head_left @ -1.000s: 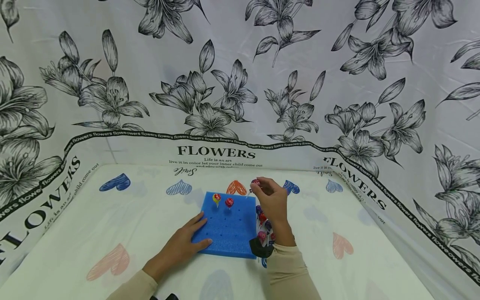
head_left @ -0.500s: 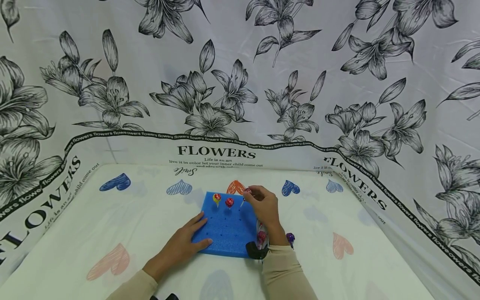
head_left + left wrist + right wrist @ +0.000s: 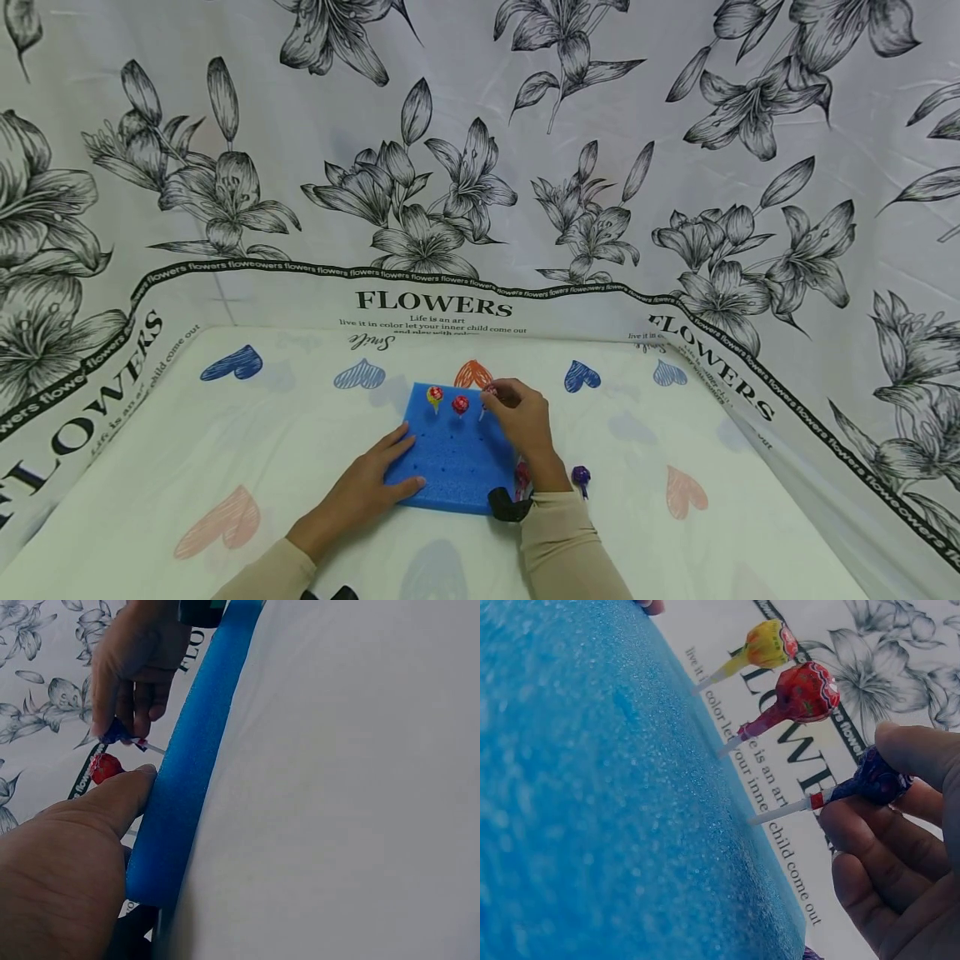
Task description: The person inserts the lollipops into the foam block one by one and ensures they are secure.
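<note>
A blue foam board (image 3: pixel 457 483) with rows of small holes lies on the table. A yellow lollipop (image 3: pixel 435 395) and a red lollipop (image 3: pixel 460 405) stand upright along its far edge. To their right, my right hand (image 3: pixel 525 421) pinches the wrapped head of a dark purple lollipop (image 3: pixel 877 780) between thumb and fingers. That lollipop's white stick (image 3: pixel 784 812) points down and its tip meets the board's surface; how deep it sits cannot be told. My left hand (image 3: pixel 367 487) rests against the board's left side, fingers extended and thumb over the near left part.
Right of the board, a loose purple lollipop (image 3: pixel 581 477) lies on the heart-print tablecloth (image 3: pixel 637 533). More wrapped lollipops (image 3: pixel 522 479) show beside the board, mostly hidden by my right forearm. A flower-print curtain (image 3: pixel 450 208) rises behind the table.
My right hand has moved left and down with the purple lollipop, bringing its stick onto the board's far right part. The loose purple lollipop came into view. My left hand stays put.
</note>
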A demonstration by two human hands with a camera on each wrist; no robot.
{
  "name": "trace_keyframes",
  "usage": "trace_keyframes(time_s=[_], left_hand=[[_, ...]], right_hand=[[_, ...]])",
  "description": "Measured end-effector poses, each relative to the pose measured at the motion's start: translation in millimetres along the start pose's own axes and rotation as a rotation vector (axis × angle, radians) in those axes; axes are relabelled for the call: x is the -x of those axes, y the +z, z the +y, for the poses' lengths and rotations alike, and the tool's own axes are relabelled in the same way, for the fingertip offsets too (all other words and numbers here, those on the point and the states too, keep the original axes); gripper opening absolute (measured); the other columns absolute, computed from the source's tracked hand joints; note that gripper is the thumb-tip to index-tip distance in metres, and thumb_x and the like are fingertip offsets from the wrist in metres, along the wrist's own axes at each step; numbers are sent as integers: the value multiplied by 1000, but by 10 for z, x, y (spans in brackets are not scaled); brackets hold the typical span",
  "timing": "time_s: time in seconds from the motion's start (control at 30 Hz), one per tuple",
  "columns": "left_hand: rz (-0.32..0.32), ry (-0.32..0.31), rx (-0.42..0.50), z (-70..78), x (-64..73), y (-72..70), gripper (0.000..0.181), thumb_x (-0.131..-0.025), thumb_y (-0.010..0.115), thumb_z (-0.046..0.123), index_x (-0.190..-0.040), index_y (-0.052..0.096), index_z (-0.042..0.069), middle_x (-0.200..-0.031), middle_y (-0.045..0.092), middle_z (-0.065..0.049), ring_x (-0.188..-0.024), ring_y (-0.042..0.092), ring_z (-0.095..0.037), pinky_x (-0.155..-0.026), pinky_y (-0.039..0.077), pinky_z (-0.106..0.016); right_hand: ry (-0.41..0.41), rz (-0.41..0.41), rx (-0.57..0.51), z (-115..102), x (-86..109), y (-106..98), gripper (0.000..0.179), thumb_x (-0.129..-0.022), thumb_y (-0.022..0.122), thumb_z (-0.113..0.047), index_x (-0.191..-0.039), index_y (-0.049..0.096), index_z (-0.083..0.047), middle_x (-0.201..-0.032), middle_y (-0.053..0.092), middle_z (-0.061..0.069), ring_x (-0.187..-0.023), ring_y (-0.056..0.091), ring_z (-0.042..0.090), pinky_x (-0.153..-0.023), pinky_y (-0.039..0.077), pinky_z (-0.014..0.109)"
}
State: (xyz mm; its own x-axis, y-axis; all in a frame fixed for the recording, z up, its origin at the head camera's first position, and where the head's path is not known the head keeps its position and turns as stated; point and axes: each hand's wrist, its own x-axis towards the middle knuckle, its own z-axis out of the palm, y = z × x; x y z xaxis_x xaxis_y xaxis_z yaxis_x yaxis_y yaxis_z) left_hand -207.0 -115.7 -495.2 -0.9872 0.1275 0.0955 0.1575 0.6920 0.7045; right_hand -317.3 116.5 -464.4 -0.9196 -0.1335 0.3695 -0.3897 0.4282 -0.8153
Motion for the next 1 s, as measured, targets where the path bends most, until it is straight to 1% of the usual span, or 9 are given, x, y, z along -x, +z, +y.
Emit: trace_keyframes(time_s=[0.23,0.47,0.57,0.67,0.8,0.9,1.0], left_hand=[[3,4,1,-7,-5,2,72,-85,73,42,-142,49,5,-154,32,-7,-140,26,-35,-107,29,-54],[8,4,-18,-15,-7,9,73,-84,73,45,-141,50,6,-153,33,-7,-139,28,-35,-106,30,-54],[8,1,-24,-18,-8,14,73,-84,72,46,-141,50,7,-153,33,-8,-139,28,-36,-106,30,-55],[6,-3,-24,-22,-10,21,73,-84,72,47,-142,50,7,-153,33,-7,-139,28,-36,-106,30,-55],[1,-7,-27,-20,-10,24,74,-84,71,48,-142,50,8,-154,33,-7,-139,27,-36,-106,30,-55],[0,-8,-22,-16,-3,17,74,-84,72,47,-142,50,7,-154,33,-7,-139,27,-36,-106,30,-55],[2,-7,-23,-17,-1,15,74,-84,72,48,-142,50,7,-154,32,-7,-139,27,-36,-106,30,-55]], right_hand=[[30,-34,39,14,5,18,26,-89,72,-27,-108,71,-10,-92,69,-1,-84,67,15,-78,56,34],[37,-114,74,23,0,29,26,-89,72,-27,-109,70,-10,-95,69,0,-86,66,15,-79,55,35],[41,-125,82,16,0,31,26,-89,73,-28,-108,70,-12,-96,69,0,-87,66,15,-79,55,35],[51,-138,81,5,-1,26,28,-88,73,-28,-110,69,-10,-96,69,1,-87,66,16,-80,55,36],[69,-175,90,-9,0,-11,34,-88,73,-31,-114,68,-10,-99,69,1,-89,66,17,-80,55,38],[86,-192,104,-29,3,-59,37,-87,73,-35,-117,68,-15,-101,69,0,-90,66,18,-79,55,39],[80,-179,113,-58,-3,-129,38,-87,72,-38,-119,67,-18,-103,69,1,-92,66,18,-78,56,39]])
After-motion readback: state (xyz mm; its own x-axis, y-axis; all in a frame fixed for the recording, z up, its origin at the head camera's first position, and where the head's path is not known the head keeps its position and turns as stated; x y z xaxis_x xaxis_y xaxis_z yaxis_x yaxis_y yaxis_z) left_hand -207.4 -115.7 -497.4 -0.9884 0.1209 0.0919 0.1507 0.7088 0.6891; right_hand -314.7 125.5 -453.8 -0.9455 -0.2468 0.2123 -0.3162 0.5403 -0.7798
